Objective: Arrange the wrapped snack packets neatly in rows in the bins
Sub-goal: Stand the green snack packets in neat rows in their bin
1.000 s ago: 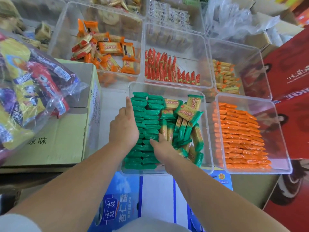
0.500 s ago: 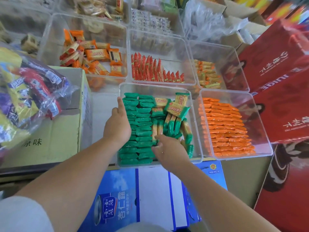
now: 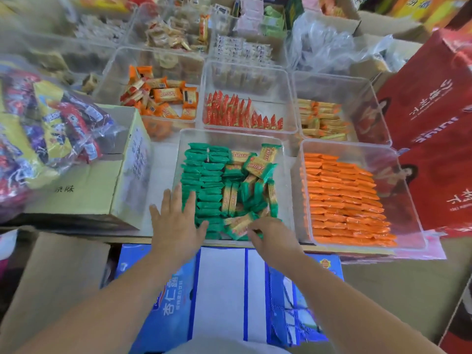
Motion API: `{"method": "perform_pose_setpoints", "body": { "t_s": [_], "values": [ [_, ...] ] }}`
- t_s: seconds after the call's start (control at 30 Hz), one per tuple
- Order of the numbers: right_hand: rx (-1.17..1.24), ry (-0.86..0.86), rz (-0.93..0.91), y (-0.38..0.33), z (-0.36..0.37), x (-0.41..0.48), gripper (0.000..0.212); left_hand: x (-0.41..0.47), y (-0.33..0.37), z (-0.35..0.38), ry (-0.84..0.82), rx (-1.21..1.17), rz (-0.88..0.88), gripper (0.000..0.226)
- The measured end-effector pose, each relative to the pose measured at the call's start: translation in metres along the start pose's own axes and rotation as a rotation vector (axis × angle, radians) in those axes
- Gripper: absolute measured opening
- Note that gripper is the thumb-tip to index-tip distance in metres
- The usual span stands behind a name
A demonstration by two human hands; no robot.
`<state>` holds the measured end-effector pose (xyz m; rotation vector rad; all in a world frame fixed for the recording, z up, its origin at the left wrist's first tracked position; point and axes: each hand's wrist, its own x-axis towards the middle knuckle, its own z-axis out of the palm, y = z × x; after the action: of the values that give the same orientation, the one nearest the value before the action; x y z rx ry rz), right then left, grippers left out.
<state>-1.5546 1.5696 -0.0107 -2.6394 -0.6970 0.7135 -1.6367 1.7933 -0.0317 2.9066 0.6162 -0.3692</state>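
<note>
The clear square plastic bin (image 3: 286,185) sits at centre, nearest the person. Its left half holds green wrapped snack packets (image 3: 204,180) laid in two flat rows. Its right half holds a loose heap of green-and-yellow packets (image 3: 255,192), some on edge. The left hand (image 3: 176,226) lies flat, fingers straight and spread, on the near end of the left row. The right hand (image 3: 273,236), fingers curled, pinches one green-and-yellow packet (image 3: 238,226) at the near wall.
</note>
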Motion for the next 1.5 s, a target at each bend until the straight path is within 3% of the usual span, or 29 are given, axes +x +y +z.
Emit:
{"method": "perform_pose_setpoints", "body": {
  "t_s": [0.1,0.3,0.43,0.57,0.67,0.8,0.87,0.97,1.03,1.17,1.33,1.5],
  "values": [
    [-0.042,0.024,-0.121,0.008,-0.01,0.02,0.032,-0.025,0.015,0.016,-0.1,0.057,0.095,0.073],
    [-0.247,-0.257,-0.239,0.002,-0.004,0.064,0.063,-0.025,0.012,0.006,-0.231,0.067,0.112,0.071],
    [-0.367,-0.31,-0.189,0.001,0.003,0.081,0.052,-0.025,0.015,0.005,-0.252,0.096,0.101,0.07],
    [-0.45,-0.274,-0.154,-0.004,0.008,0.088,0.027,-0.024,0.013,0.005,-0.264,0.095,0.103,0.076],
    [-0.444,-0.272,-0.165,-0.006,0.006,0.087,0.024,-0.024,0.011,0.007,-0.25,0.09,0.103,0.085],
    [-0.137,-0.122,-0.133,0.001,-0.007,0.083,0.027,-0.024,0.009,0.011,-0.218,0.074,0.114,0.093],
    [0.163,-0.066,-0.054,0.007,-0.012,0.078,0.032,-0.025,0.009,0.012,-0.198,0.076,0.12,0.092],
    [0.907,-0.211,0.206,0.002,-0.011,0.076,0.057,-0.026,0.01,0.014,-0.18,0.085,0.122,0.091],
    [1.153,-0.295,0.324,-0.005,-0.001,0.083,0.077,-0.026,0.01,0.015,-0.173,0.091,0.118,0.091],
    [1.272,-0.259,0.409,-0.026,0.01,0.099,0.073,-0.026,0.011,0.015,-0.167,0.109,0.115,0.09],
    [1.128,-0.114,0.489,-0.041,0.02,0.109,0.096,-0.028,0.012,0.012,-0.155,0.103,0.117,0.087],
    [1.233,-0.048,0.501,-0.05,0.03,0.112,0.113,-0.029,0.013,0.011,-0.147,0.112,0.115,0.085]
  ]
}}
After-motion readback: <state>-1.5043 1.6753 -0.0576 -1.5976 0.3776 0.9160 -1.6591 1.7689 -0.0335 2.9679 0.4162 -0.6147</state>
